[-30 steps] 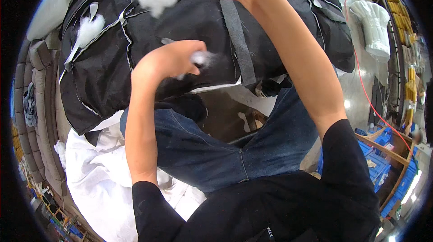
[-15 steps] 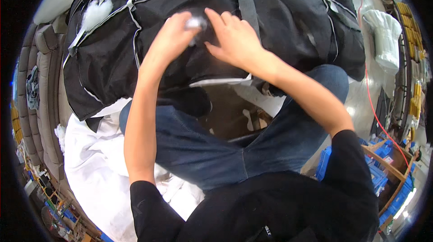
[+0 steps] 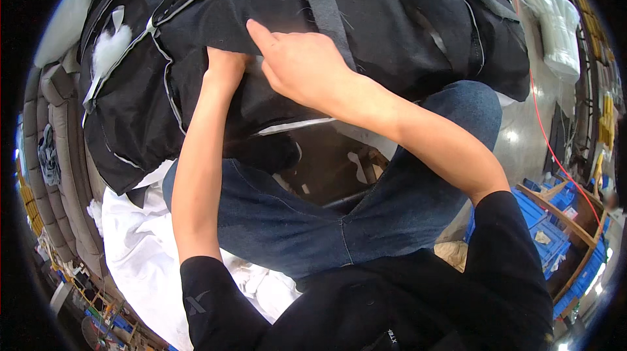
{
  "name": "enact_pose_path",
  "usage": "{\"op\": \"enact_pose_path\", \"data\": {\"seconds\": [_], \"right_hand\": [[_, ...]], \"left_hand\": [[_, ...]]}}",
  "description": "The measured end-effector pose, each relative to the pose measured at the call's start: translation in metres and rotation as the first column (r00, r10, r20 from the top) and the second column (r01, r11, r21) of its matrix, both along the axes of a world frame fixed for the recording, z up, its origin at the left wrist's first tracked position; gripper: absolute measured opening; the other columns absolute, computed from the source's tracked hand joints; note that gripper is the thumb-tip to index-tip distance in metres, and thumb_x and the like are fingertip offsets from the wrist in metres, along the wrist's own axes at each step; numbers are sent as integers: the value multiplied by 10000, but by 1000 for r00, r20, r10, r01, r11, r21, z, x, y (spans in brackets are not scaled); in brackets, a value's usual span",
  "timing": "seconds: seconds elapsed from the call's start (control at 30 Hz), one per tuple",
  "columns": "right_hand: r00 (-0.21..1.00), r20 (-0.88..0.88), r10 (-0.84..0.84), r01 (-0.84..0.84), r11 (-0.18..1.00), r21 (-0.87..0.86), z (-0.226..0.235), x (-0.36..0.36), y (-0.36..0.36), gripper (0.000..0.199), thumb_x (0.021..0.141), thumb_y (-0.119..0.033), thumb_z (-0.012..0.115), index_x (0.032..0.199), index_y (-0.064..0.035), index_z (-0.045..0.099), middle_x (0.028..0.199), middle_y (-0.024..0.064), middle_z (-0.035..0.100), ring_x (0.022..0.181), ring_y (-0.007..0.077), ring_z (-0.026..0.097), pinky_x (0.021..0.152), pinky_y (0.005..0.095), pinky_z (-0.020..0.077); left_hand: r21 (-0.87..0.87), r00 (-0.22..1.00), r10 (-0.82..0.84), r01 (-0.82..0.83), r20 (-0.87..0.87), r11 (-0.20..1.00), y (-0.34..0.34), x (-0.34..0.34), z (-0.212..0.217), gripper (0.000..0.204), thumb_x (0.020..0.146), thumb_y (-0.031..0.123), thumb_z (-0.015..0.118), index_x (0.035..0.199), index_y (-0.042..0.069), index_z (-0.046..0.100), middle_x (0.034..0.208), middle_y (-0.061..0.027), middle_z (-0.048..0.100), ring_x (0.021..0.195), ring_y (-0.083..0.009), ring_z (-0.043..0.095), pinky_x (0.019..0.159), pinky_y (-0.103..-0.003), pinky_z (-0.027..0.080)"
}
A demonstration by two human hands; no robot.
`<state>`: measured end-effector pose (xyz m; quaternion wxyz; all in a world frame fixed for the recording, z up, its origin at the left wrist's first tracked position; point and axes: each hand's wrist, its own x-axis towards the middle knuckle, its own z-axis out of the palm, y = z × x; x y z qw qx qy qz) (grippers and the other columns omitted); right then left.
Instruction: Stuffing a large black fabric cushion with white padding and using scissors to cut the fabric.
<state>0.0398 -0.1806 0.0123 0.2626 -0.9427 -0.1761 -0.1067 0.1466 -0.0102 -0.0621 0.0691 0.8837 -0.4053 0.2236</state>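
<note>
While the person sits with jeans (image 3: 307, 220) spread and white cloth (image 3: 140, 246) heaped by the left thigh, both arms reach up to the black cover (image 3: 392, 31) lying across the knees. A second ago the left hand held a tuft of white stuffing in the open; now that hand (image 3: 225, 63) is pushed inside a slit in the cover, gone past the wrist, so the tuft seems to be in. Its grip I cannot tell. The right hand (image 3: 300, 63) lies flat on the fabric, fingers loose, forefinger out, holding nothing, pressing over the slit. Further off, stuffing (image 3: 108, 50) bulges from other seams. The cover's far edge is cut off.
</note>
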Motion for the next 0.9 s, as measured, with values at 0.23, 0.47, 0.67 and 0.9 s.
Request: {"op": "enact_pose_path", "data": {"seconds": [0.23, 0.47, 0.67, 0.9], "right_hand": [[990, -139, 31, -31, 1000, 4, 2, -3, -6, 438, 825, -116, 585, 1244, -10, 510, 822, 153, 686, 741, 331, 671, 649, 429, 535], [995, -95, 31, -28, 999, 32, -8, 3, -6, 384, 810, -115, 588, 1175, -8, 533, 773, 138, 676, 705, 324, 669, 600, 420, 529], [996, -92, 18, -19, 1000, -16, -10, 1, -7, 239, 816, -106, 586, 1029, -16, 527, 759, 124, 671, 685, 310, 671, 561, 407, 525], [997, -61, 45, -45, 999, -5, -4, -3, -5, 244, 830, -111, 585, 1047, -19, 524, 818, 127, 678, 734, 303, 679, 612, 409, 541]], "left_hand": [[43, 868, 136, -132, -477, 990, -9, -35, 20, 514, 803, 109, 620, 1301, 25, 527, 1351, -195, 507, 1268, -378, 459, 1101, -505, 286], [195, 952, 267, -236, -148, 952, -16, -108, 65, 349, 821, 90, 606, 1129, -67, 555, 1207, -227, 565, 1148, -390, 521, 1005, -485, 396], [335, 824, 323, -173, -466, 926, -21, -46, 20, 436, 738, 92, 638, 1162, -4, 594, 1187, -211, 590, 1135, -397, 525, 1016, -435, 405], [139, 920, 20, -80, 391, 987, -6, -6, -15, 294, 731, 139, 645, 1007, 41, 669, 995, -182, 665, 955, -349, 629, 846, -430, 490]]}}
